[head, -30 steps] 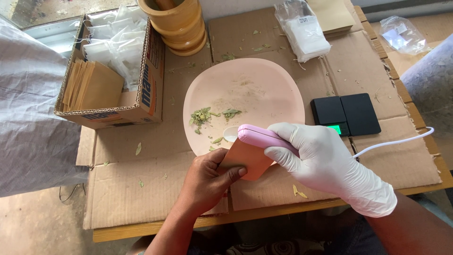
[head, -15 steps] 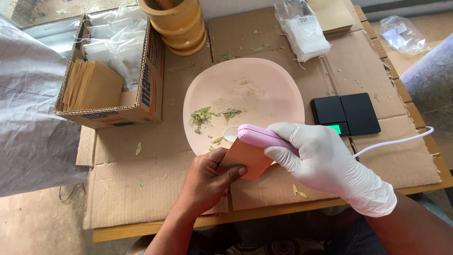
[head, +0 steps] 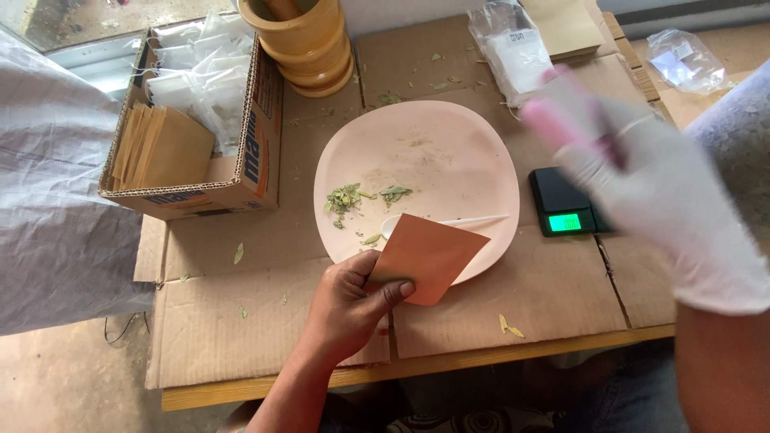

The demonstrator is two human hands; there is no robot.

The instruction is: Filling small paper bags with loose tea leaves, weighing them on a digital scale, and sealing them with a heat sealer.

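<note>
Down at six o'clock of the pink plate (head: 449, 136), the left hand (head: 349, 309) pinches a small brown paper packet (head: 425, 256) between thumb and fingers, gripping it by its lower left corner so that most of the packet stays free and tilts up over the plate's near rim. Held that way, it sits just beside the white plastic spoon (head: 441, 224), whose bowl lies on the plate touching the packet's top edge, handle pointing toward three o'clock.

A small heap of dried green leaves (head: 353, 199) lies on the plate at about nine o'clock from its centre, within easy reach of the spoon.

The right hand (head: 650, 192), in a white glove, is raised at three o'clock and badly blurred; it seems to be wrapped around a pink, rod-like tool (head: 557, 128), though I cannot tell the grip for certain. It partly covers a small black scale (head: 565, 204) with a lit green display, set just beside the plate at three o'clock.

At ten o'clock a cardboard box (head: 241, 180) keeps spare brown packets and clear bags sorted. A wooden mortar (head: 309, 48) stands at twelve o'clock. Flattened cardboard covers the tabletop (head: 513, 297), likely to catch stray leaf bits.
</note>
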